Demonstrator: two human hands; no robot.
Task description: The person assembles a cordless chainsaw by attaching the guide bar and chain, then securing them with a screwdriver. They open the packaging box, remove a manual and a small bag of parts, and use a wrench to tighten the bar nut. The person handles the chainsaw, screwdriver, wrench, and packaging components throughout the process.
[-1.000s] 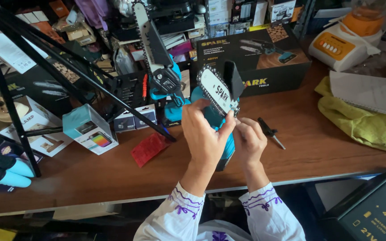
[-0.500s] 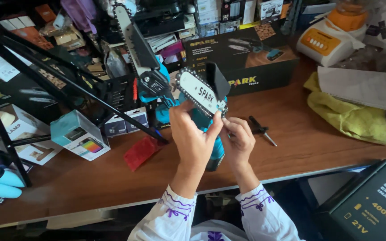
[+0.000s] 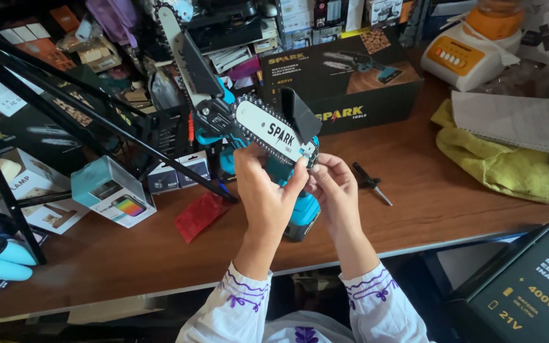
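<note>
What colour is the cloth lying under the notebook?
Yellow-green cloth, clearest in the head view.

Far right, an orange-and-white blender base (image 3: pixel 471 51); nearer, a notebook (image 3: pixel 513 121) on a yellow cloth (image 3: pixel 503 166) — small screwdriver (image 3: pixel 371 183) mid-table.

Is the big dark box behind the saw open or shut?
Shut. The dark box lies flat on the wooden table, its printed lid down, with no flap raised.

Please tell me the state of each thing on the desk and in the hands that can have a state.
Small teal chainsaw: lifted off the desk, chain mounted on the bar.
Left hand: gripping the saw body.
Right hand: fingertips at the bar tip.
Second chainsaw: bar pointing up, behind.
Black box: closed.
Screwdriver: lying flat on the desk.
Yellow cloth: crumpled, under a notebook.
</note>
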